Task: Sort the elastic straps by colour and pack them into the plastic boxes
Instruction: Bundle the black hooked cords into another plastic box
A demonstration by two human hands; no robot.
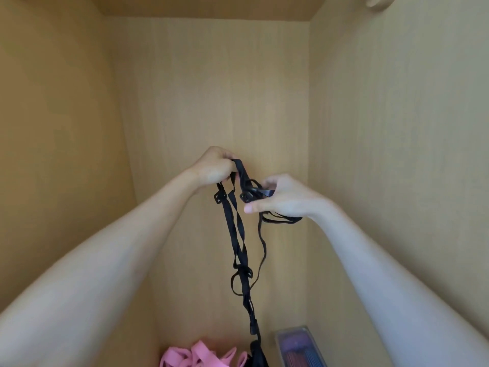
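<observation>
Here, two bare arms reach forward into a wooden cupboard [211, 88]. The left grip [214, 168] is clenched round the top of the black straps [235, 234]; its fingers curl over the bunched webbing, and the fingertips are hidden behind it. The right grip [284, 200] sits a little lower, just beside it. Its fingers curl round a loop of the same tangle next to a black buckle [248, 196], while one digit sticks straight out to the left, touching nothing that shows.

The black straps hang in the air between and below the two hands. They are flat matte bands twisted about each other, with thinner cords looping off to the right and passing under the right wrist. A black slider [219, 197] sits near the top.

Their lower end runs into a dark heap at the bottom edge, which is cut off. Beside it on the left lie pink straps [195, 356], only partly in view. A clear plastic box [296, 331] stands at the lower right, also cut off. Its reddish and purplish contents are too blurred to name.
</observation>
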